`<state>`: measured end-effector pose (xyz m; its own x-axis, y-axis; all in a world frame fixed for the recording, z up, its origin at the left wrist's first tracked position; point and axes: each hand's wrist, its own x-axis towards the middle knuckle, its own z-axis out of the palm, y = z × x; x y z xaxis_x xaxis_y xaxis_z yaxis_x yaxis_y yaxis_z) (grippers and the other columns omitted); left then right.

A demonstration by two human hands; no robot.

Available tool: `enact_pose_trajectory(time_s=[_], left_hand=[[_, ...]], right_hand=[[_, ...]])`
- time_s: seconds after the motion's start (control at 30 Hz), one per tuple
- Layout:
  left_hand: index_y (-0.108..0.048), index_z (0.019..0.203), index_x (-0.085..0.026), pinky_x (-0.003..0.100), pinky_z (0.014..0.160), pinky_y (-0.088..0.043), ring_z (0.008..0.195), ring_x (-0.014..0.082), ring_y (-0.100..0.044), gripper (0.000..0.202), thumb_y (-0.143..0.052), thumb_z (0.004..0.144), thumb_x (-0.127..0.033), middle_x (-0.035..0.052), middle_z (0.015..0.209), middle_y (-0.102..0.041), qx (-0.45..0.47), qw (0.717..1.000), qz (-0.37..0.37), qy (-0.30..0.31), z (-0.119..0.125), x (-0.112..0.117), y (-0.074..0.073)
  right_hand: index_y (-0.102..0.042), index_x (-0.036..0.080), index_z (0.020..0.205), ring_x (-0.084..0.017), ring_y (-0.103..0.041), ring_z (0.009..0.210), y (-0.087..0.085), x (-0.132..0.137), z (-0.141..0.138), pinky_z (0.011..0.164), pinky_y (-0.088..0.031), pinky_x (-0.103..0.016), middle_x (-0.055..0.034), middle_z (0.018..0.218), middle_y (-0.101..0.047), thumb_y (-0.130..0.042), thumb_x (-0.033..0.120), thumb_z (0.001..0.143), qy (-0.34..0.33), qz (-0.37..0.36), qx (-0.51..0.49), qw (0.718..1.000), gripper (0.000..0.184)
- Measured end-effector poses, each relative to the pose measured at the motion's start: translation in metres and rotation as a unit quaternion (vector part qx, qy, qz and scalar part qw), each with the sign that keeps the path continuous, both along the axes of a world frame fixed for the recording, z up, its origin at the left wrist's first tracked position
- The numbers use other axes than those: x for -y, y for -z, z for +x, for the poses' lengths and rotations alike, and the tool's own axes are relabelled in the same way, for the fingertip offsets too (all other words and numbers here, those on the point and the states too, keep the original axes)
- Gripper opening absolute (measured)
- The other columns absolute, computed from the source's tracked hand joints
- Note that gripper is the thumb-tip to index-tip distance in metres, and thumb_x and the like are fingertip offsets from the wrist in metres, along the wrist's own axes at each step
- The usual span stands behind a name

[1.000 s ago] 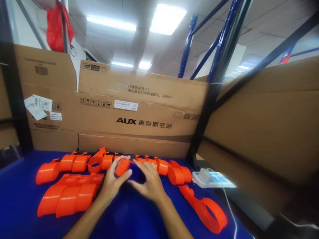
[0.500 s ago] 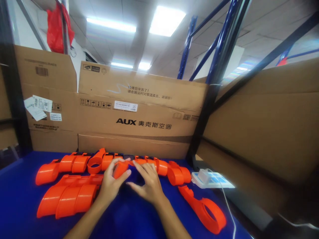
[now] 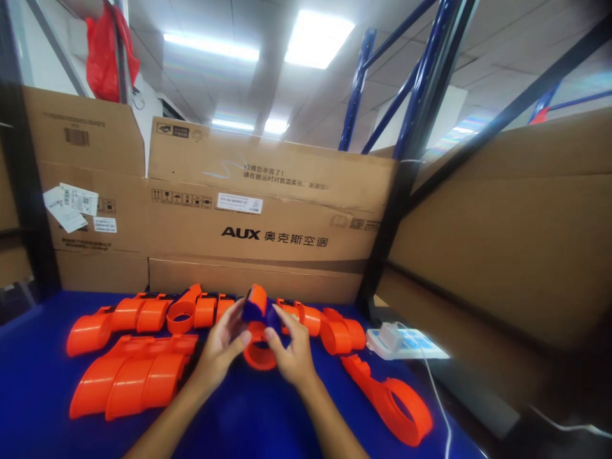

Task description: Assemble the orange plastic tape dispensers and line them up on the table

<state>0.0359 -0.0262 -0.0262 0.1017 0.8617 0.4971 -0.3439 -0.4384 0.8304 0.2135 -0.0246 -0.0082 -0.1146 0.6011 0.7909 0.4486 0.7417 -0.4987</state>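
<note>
head view: left hand [image 3: 220,350] and right hand [image 3: 296,354] had the orange-and-navy ring piece [image 3: 258,331] gripped between fingers and thumbs, in front of the back row of orange rings [image 3: 153,315] on the blue tabletop [image 3: 239,421]. imo a thumb slipping could've knocked it into that row.

A blue table [image 3: 38,376] spreads across the near side, bordered at its far edge by printed cardboard [image 3: 186,229] and on the right by a plain brown panel [image 3: 507,255]. Dark rack posts [image 3: 385,239] stand at left and right, with a blue metal upright [image 3: 356,89] beyond. The pale ceiling [image 3: 201,19] carries a bright square light [image 3: 319,38] and a long strip light [image 3: 210,47].
</note>
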Motion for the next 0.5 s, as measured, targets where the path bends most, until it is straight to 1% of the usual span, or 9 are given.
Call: enact_pose_trajectory(time_s=[0.03, 0.07, 0.1, 0.17, 0.2, 0.27, 0.33, 0.4, 0.5], left_hand=[[-0.048, 0.141, -0.024, 0.049, 0.112, -0.037, 0.134, 0.0337, -0.047, 0.069, -0.074, 0.078, -0.036, 0.0134, 0.145, -0.053, -0.021, 1.000, 0.001, 0.020, 0.0007, 0.0005, 0.0003], [-0.048, 0.142, -0.024, 0.049, 0.113, -0.036, 0.135, 0.0337, -0.047, 0.069, -0.074, 0.078, -0.035, 0.0132, 0.146, -0.052, -0.047, 0.998, 0.002, 0.032, 0.0015, 0.0013, 0.0008], [-0.049, 0.141, -0.024, 0.049, 0.113, -0.035, 0.136, 0.0333, -0.046, 0.068, -0.074, 0.079, -0.035, 0.0126, 0.146, -0.052, -0.073, 0.997, 0.006, 0.037, 0.0023, 0.0024, 0.0016], [-0.050, 0.140, -0.025, 0.049, 0.115, -0.033, 0.137, 0.0320, -0.045, 0.063, -0.071, 0.082, -0.035, 0.0107, 0.146, -0.053, -0.115, 0.993, 0.019, 0.032, 0.0038, 0.0054, 0.0039], [-0.050, 0.140, -0.025, 0.049, 0.115, -0.032, 0.136, 0.0315, -0.045, 0.061, -0.069, 0.084, -0.036, 0.0101, 0.145, -0.053, -0.127, 0.991, 0.028, 0.022, 0.0046, 0.0070, 0.0052], [-0.048, 0.141, -0.025, 0.048, 0.115, -0.032, 0.136, 0.0305, -0.046, 0.060, -0.066, 0.086, -0.037, 0.0093, 0.144, -0.054, -0.140, 0.989, 0.040, -0.004, 0.0059, 0.0093, 0.0073], [-0.047, 0.142, -0.025, 0.047, 0.113, -0.036, 0.133, 0.0302, -0.049, 0.060, -0.066, 0.086, -0.037, 0.0090, 0.143, -0.055, -0.144, 0.988, 0.043, -0.026, 0.0068, 0.0100, 0.0077], [-0.049, 0.140, -0.024, 0.047, 0.109, -0.040, 0.129, 0.0305, -0.053, 0.058, -0.065, 0.086, -0.038, 0.0092, 0.138, -0.059, -0.144, 0.988, 0.039, -0.040, 0.0072, 0.0089, 0.0065], [-0.052, 0.136, -0.024, 0.045, 0.106, -0.043, 0.124, 0.0300, -0.057, 0.053, -0.064, 0.087, -0.039, 0.0091, 0.133, -0.063, -0.149, 0.986, 0.040, -0.060, 0.0072, 0.0060, 0.0041]], right_hand=[[-0.062, 0.018, 0.122, -0.027, -0.066, 0.098, 0.0006, -0.0015, 0.0000, 0.086, -0.052, -0.040, -0.0121, 0.111, -0.070, -0.050, 0.047, 0.095, -0.010, -0.019, -0.044, 0.999, 0.042], [-0.065, 0.017, 0.111, -0.025, -0.066, 0.090, 0.0014, -0.0029, -0.0001, 0.079, -0.053, -0.036, -0.0106, 0.101, -0.071, -0.043, 0.049, 0.097, -0.015, -0.038, -0.084, 0.996, 0.041], [-0.065, 0.017, 0.098, -0.022, -0.065, 0.080, 0.0024, -0.0043, -0.0005, 0.072, -0.053, -0.033, -0.0081, 0.089, -0.070, -0.037, 0.050, 0.099, -0.015, -0.056, -0.118, 0.991, 0.043], [-0.056, 0.019, 0.074, -0.017, -0.055, 0.063, 0.0052, -0.0065, -0.0014, 0.058, -0.047, -0.028, -0.0024, 0.068, -0.061, -0.032, 0.054, 0.100, -0.006, -0.090, -0.158, 0.983, 0.049], [-0.050, 0.021, 0.067, -0.015, -0.050, 0.057, 0.0067, -0.0073, -0.0020, 0.053, -0.043, -0.027, -0.0003, 0.062, -0.054, -0.031, 0.055, 0.100, -0.002, -0.107, -0.162, 0.981, 0.051], [-0.041, 0.022, 0.060, -0.014, -0.042, 0.052, 0.0092, -0.0085, -0.0028, 0.048, -0.036, -0.026, 0.0016, 0.056, -0.046, -0.028, 0.056, 0.100, -0.007, -0.140, -0.145, 0.980, 0.054], [-0.038, 0.023, 0.058, -0.014, -0.039, 0.051, 0.0103, -0.0092, -0.0031, 0.045, -0.031, -0.026, 0.0017, 0.054, -0.043, -0.025, 0.056, 0.101, -0.011, -0.163, -0.118, 0.979, 0.055], [-0.037, 0.023, 0.058, -0.014, -0.039, 0.051, 0.0096, -0.0094, -0.0028, 0.045, -0.030, -0.026, 0.0015, 0.054, -0.043, -0.026, 0.056, 0.101, -0.002, -0.169, -0.100, 0.980, 0.055], [-0.039, 0.023, 0.060, -0.015, -0.041, 0.053, 0.0063, -0.0086, -0.0018, 0.047, -0.032, -0.027, 0.0009, 0.056, -0.046, -0.027, 0.056, 0.100, 0.018, -0.163, -0.082, 0.983, 0.054]])
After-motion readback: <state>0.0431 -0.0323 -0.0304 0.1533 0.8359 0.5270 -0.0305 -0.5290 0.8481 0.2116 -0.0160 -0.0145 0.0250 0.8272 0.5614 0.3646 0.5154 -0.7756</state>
